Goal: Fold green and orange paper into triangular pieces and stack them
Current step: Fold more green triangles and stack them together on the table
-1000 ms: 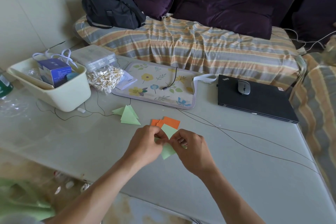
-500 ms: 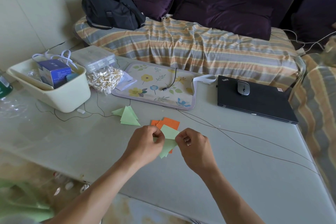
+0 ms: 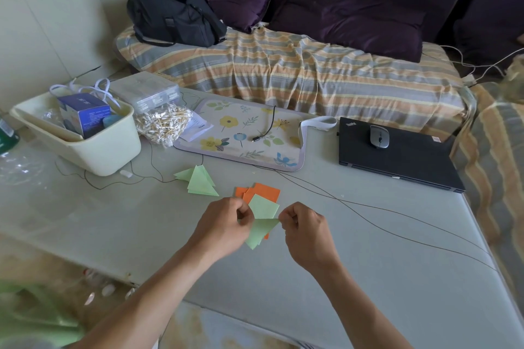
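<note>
A light green paper folded into a triangle (image 3: pixel 261 231) hangs above the table, point down. My left hand (image 3: pixel 224 225) pinches its left corner and my right hand (image 3: pixel 304 228) pinches its right corner. Just behind it on the table lies a flat green square sheet (image 3: pixel 263 206) on top of a few orange sheets (image 3: pixel 265 191). A small stack of folded green triangles (image 3: pixel 200 182) rests further left on the table.
A cream plastic tub (image 3: pixel 93 147) with a blue box stands at the left, beside a bag of small sticks (image 3: pixel 163 123). A floral pad (image 3: pixel 249 136) and a black laptop (image 3: pixel 402 156) with a mouse lie behind. Thin cables (image 3: pixel 368 215) cross the table.
My hands have drawn apart, stretching the green paper's top edge between them. The folded piece now shows as a full triangle pointing down.
</note>
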Demonstrator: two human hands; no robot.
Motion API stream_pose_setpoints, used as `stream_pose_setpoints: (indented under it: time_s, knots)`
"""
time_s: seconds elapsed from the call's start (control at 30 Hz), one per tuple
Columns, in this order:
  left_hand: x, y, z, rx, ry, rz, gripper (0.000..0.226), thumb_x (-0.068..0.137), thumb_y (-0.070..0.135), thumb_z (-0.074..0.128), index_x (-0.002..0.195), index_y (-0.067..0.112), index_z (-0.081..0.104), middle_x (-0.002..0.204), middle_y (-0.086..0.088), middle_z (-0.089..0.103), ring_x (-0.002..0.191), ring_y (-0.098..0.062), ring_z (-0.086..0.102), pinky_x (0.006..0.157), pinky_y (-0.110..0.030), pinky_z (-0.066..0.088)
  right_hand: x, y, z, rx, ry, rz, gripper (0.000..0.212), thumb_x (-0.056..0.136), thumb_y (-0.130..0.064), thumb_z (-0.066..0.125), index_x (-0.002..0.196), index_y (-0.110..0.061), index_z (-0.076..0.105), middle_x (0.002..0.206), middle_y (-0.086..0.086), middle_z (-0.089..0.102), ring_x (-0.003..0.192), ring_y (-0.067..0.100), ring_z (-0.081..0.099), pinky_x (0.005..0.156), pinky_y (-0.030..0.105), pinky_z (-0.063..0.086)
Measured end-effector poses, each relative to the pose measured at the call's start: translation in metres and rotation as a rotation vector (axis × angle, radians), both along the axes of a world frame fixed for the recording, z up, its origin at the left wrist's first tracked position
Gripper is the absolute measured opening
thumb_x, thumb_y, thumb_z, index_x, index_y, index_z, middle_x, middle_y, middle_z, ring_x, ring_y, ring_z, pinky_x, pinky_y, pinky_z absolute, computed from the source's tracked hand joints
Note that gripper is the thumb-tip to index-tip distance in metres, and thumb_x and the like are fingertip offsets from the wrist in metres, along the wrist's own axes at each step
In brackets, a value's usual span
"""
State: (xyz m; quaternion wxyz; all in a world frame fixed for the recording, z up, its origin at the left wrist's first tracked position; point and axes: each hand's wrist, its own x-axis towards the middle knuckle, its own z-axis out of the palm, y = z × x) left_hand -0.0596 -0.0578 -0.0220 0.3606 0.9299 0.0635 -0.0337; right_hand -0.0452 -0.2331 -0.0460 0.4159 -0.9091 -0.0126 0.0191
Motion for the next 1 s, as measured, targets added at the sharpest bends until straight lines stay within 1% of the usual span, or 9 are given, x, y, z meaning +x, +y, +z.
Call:
stream_pose_setpoints:
  time_s: [0.13, 0.3, 0.47, 0.57, 0.63, 0.73, 0.83, 0.93, 1.0]
  knots:
    - [-0.0013, -0.0006, -0.0032, 0.009, 0.018, -0.041, 0.007, 0.085, 0.026, 0.068, 0.080, 0.024, 0.071, 0.081, 0.013, 0.072, 0.079, -0.007, 0.067, 0.067, -0.025, 0.050, 0.0005, 0.0000, -0.0039, -0.035, -0.014, 0.055, 0.016, 0.095, -0.004, 0.049, 0.084, -0.005, 0.060, 0.085, 0.006, 0.067, 0.072, 0.019, 0.051, 0.056, 0.012, 0.037]
    - [-0.0009, -0.0012, -0.0009, 0.011, -0.053, -0.057, 0.014, 0.081, 0.028, 0.073, 0.069, 0.027, 0.067, 0.069, 0.015, 0.068, 0.067, -0.004, 0.062, 0.059, -0.023, 0.044, -0.0022, 0.0019, -0.0049, -0.013, -0.138, 0.137, 0.004, 0.090, -0.009, 0.064, 0.090, -0.013, 0.063, 0.085, 0.000, 0.064, 0.076, 0.011, 0.057, 0.065, 0.015, 0.041]
    - [-0.0016, -0.0028, 0.0001, -0.007, -0.086, -0.059, 0.010, 0.079, 0.026, 0.074, 0.070, 0.022, 0.069, 0.067, 0.011, 0.068, 0.065, -0.009, 0.061, 0.061, -0.027, 0.048, -0.0029, 0.0011, -0.0036, -0.014, -0.180, 0.194, 0.024, 0.086, -0.022, 0.076, 0.108, -0.024, 0.067, 0.094, -0.004, 0.059, 0.085, 0.000, 0.055, 0.075, 0.006, 0.039]
    - [-0.0014, -0.0025, 0.0003, -0.006, -0.104, -0.053, 0.009, 0.080, 0.023, 0.073, 0.072, 0.022, 0.070, 0.069, 0.011, 0.069, 0.067, -0.009, 0.062, 0.063, -0.029, 0.049, -0.0027, 0.0024, -0.0026, -0.032, -0.227, 0.216, 0.035, 0.085, -0.025, 0.078, 0.117, -0.030, 0.067, 0.102, -0.007, 0.058, 0.094, 0.008, 0.055, 0.084, 0.013, 0.039]
    - [-0.0010, -0.0022, 0.0008, -0.012, -0.100, -0.066, 0.008, 0.081, 0.023, 0.074, 0.074, 0.023, 0.071, 0.070, 0.012, 0.070, 0.069, -0.008, 0.063, 0.064, -0.029, 0.050, -0.0025, 0.0036, -0.0019, -0.023, -0.280, 0.228, 0.024, 0.084, -0.023, 0.079, 0.106, -0.027, 0.072, 0.099, -0.011, 0.061, 0.092, 0.008, 0.056, 0.084, 0.016, 0.041]
    - [-0.0011, -0.0020, 0.0027, -0.026, -0.104, -0.069, 0.009, 0.080, 0.023, 0.077, 0.073, 0.024, 0.072, 0.067, 0.016, 0.069, 0.067, -0.005, 0.062, 0.059, -0.021, 0.047, -0.0028, 0.0062, 0.0000, 0.013, -0.256, 0.215, 0.005, 0.084, -0.018, 0.077, 0.085, -0.021, 0.073, 0.082, -0.012, 0.066, 0.076, 0.006, 0.059, 0.072, 0.018, 0.046]
    - [-0.0006, -0.0024, 0.0028, -0.045, -0.105, -0.040, 0.012, 0.080, 0.022, 0.077, 0.070, 0.023, 0.070, 0.061, 0.021, 0.064, 0.061, -0.001, 0.058, 0.051, -0.012, 0.035, -0.0040, 0.0083, 0.0014, 0.063, -0.189, 0.160, 0.007, 0.085, -0.015, 0.075, 0.079, -0.017, 0.071, 0.074, -0.007, 0.068, 0.070, 0.009, 0.060, 0.064, 0.016, 0.045]
    - [0.0005, -0.0026, 0.0027, -0.044, -0.110, -0.013, 0.014, 0.080, 0.024, 0.078, 0.069, 0.021, 0.069, 0.059, 0.022, 0.063, 0.059, -0.001, 0.057, 0.050, -0.012, 0.035, -0.0036, 0.0072, 0.0043, 0.110, -0.163, 0.079, 0.011, 0.085, -0.009, 0.072, 0.075, -0.012, 0.070, 0.070, -0.006, 0.067, 0.069, 0.007, 0.059, 0.062, 0.012, 0.043]
    - [0.0007, -0.0024, 0.0031, -0.062, -0.097, -0.007, 0.015, 0.081, 0.021, 0.078, 0.068, 0.020, 0.069, 0.055, 0.023, 0.060, 0.057, 0.001, 0.056, 0.050, -0.012, 0.036, -0.0014, 0.0054, 0.0042, 0.107, -0.152, 0.051, 0.012, 0.086, -0.008, 0.070, 0.074, -0.012, 0.069, 0.069, -0.005, 0.067, 0.070, 0.009, 0.058, 0.061, 0.014, 0.044]
